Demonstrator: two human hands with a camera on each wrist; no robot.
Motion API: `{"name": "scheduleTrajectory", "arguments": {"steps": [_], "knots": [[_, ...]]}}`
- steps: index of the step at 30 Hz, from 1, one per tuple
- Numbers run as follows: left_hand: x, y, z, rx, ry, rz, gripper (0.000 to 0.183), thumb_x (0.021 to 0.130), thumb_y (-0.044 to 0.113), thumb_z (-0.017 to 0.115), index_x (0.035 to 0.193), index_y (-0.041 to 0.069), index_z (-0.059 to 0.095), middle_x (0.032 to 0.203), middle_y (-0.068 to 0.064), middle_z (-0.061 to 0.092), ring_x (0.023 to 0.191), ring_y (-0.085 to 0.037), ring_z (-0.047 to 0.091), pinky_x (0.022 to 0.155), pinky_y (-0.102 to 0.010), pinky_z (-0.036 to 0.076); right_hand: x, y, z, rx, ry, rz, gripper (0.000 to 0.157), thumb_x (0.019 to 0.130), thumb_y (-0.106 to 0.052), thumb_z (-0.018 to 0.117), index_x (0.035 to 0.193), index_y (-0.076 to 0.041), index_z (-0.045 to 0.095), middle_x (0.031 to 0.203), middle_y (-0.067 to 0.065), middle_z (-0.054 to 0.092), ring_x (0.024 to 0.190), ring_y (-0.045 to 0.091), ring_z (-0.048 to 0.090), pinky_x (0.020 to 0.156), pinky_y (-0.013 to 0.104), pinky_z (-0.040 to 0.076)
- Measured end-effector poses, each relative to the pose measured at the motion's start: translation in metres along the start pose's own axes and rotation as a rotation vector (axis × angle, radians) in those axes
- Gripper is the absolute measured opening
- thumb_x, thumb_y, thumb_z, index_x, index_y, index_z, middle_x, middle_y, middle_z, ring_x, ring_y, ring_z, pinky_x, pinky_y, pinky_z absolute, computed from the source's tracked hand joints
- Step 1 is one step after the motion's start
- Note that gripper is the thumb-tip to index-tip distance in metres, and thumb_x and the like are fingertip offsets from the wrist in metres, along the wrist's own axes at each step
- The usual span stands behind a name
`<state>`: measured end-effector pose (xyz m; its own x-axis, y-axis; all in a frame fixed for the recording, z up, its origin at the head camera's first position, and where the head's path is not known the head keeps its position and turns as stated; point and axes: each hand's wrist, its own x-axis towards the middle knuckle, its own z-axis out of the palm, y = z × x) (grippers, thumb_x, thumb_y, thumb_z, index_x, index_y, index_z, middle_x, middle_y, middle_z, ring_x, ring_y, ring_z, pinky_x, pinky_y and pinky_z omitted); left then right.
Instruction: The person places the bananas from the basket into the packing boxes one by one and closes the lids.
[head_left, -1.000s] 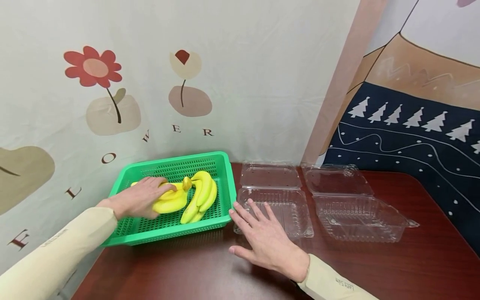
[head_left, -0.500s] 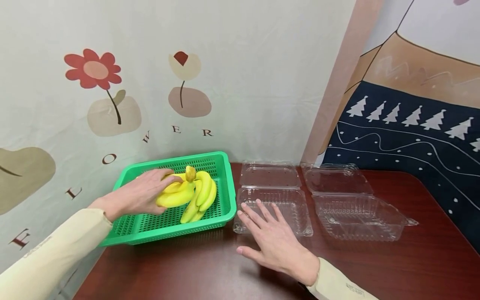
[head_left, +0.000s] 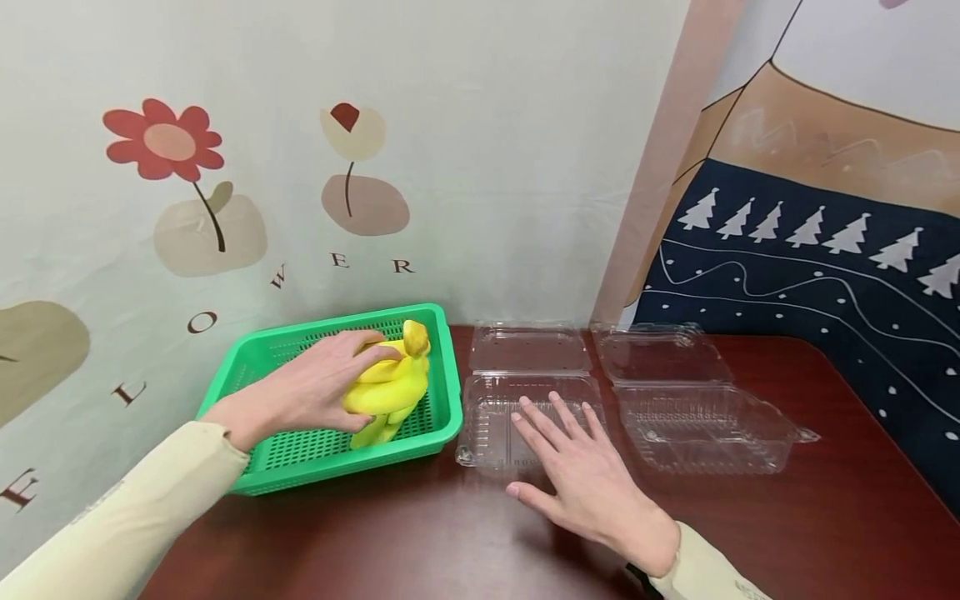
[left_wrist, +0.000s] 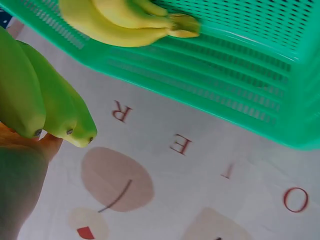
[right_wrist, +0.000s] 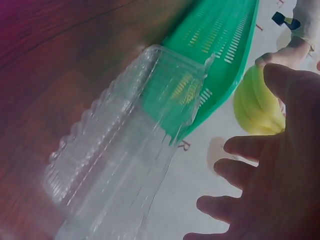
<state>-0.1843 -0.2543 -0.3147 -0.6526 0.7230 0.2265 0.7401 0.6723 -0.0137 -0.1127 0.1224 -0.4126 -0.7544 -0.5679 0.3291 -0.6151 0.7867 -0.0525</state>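
Note:
My left hand [head_left: 318, 383] grips a bunch of yellow bananas [head_left: 390, 392] from above, stem end pointing right, raised over the green basket [head_left: 448, 383]. A second banana bunch [head_left: 377, 432] lies in the basket, partly hidden below the held one. In the left wrist view the held bananas [left_wrist: 47, 90] are at the left edge, beyond the basket's rim from the other bunch [left_wrist: 120, 22]. Fingers spread, my right hand [head_left: 596, 487] hovers by the front of an open clear plastic clamshell container [head_left: 487, 417] and holds nothing. The right wrist view shows its spread fingers [right_wrist: 235, 172].
Another open clear clamshell [head_left: 708, 429] stands to the right, its lid folded back toward the wall. Both containers and the basket rest on a dark red-brown table [head_left: 420, 533]. A printed cloth [head_left: 510, 167] hangs right behind them.
My left hand has lifted the banana bunch and carried it right, over the other bunch. My right hand has shifted slightly right, fingers still spread.

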Motion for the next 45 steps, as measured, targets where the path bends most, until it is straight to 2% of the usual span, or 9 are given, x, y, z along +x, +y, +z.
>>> {"name": "scheduleTrajectory", "arguments": {"steps": [9,18,26,31,36,45], "knots": [[0.025,0.029,0.003,-0.076,0.031,0.036,0.074,0.072,0.037,0.081,0.138,0.016,0.057,0.133,-0.01,0.057,0.118,-0.028,0.054,0.094,-0.05,0.049,-0.018,0.012,-0.003,-0.022,-0.023,0.021,0.078,0.093,-0.067,0.061,0.153,-0.017,0.053,0.164,0.0,0.039,0.153,0.036,0.029,0.117,0.066,0.027],[0.057,0.063,0.01,-0.169,-0.001,0.07,0.076,0.075,0.045,0.078,0.142,0.019,0.056,0.133,-0.001,0.057,0.118,-0.019,0.053,0.094,-0.042,0.049,-0.037,0.02,0.0,-0.005,-0.062,0.047,0.078,0.092,-0.067,0.063,0.152,-0.018,0.055,0.164,0.0,0.039,0.153,0.035,0.031,0.116,0.067,0.029],[0.083,0.085,0.019,-0.23,-0.086,0.095,0.078,0.078,0.049,0.074,0.148,0.022,0.052,0.135,0.001,0.055,0.12,-0.017,0.052,0.096,-0.039,0.047,-0.053,0.027,-0.001,-0.002,-0.095,0.08,0.078,0.092,-0.066,0.064,0.151,-0.017,0.055,0.164,0.002,0.04,0.151,0.037,0.034,0.116,0.066,0.03],[0.098,0.096,0.024,-0.223,-0.134,0.122,0.078,0.08,0.051,0.072,0.15,0.024,0.05,0.134,0.0,0.056,0.116,-0.017,0.053,0.093,-0.038,0.047,-0.061,0.03,-0.004,0.041,-0.139,0.11,0.078,0.093,-0.066,0.062,0.153,-0.016,0.053,0.165,0.002,0.038,0.152,0.037,0.031,0.116,0.065,0.03],[0.11,0.103,0.029,-0.204,-0.181,0.144,0.077,0.081,0.053,0.071,0.15,0.025,0.05,0.135,0.0,0.057,0.118,-0.017,0.052,0.096,-0.038,0.048,-0.067,0.033,-0.005,0.075,-0.159,0.124,0.078,0.094,-0.066,0.061,0.153,-0.014,0.053,0.165,0.003,0.037,0.153,0.036,0.029,0.116,0.063,0.032],[0.128,0.113,0.042,-0.238,-0.291,0.117,0.077,0.08,0.053,0.07,0.15,0.029,0.048,0.129,0.002,0.058,0.111,-0.013,0.051,0.09,-0.033,0.047,-0.074,0.036,-0.004,0.058,-0.148,0.133,0.078,0.095,-0.065,0.061,0.151,-0.01,0.054,0.163,0.009,0.041,0.153,0.034,0.031,0.116,0.06,0.035]]}}
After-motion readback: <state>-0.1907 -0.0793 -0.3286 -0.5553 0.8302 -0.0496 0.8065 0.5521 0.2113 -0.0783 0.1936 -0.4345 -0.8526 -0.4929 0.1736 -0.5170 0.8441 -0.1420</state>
